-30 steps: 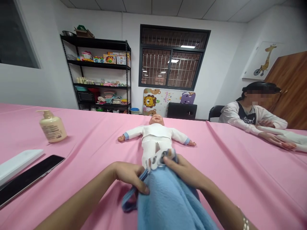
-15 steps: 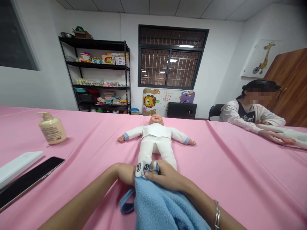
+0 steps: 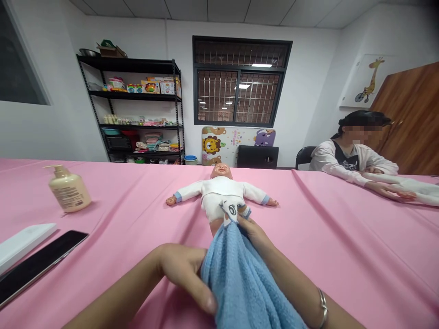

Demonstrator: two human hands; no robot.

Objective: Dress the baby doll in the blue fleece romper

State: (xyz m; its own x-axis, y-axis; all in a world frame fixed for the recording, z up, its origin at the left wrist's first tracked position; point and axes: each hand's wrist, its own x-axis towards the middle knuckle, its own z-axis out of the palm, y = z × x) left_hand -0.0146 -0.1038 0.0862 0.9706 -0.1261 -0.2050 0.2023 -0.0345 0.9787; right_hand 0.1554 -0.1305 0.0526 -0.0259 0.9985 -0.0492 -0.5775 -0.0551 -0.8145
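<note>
Head view: a baby doll (image 3: 221,192) lies on its back on the pink-covered tabletop (image 3: 343,256), arms out, with its legs lifted toward its belly (a patterned sock (image 3: 231,211) shows on top). A blue towel (image 3: 243,278) hangs between the person's hands, just below the doll. The right hand (image 3: 252,237) has its fingers (image 3: 245,225) pressed together, pinching the towel's upper edge beside the sock. The left hand (image 3: 181,272) cups the towel's side, fingers (image 3: 207,299) curled against it. Off to the left lie a pump bottle (image 3: 68,189), a flat white case (image 3: 24,244) and a black phone (image 3: 41,265). To the right, a seated person (image 3: 350,157) rests both forearms on the tabletop beside a white cloth (image 3: 401,187).
</note>
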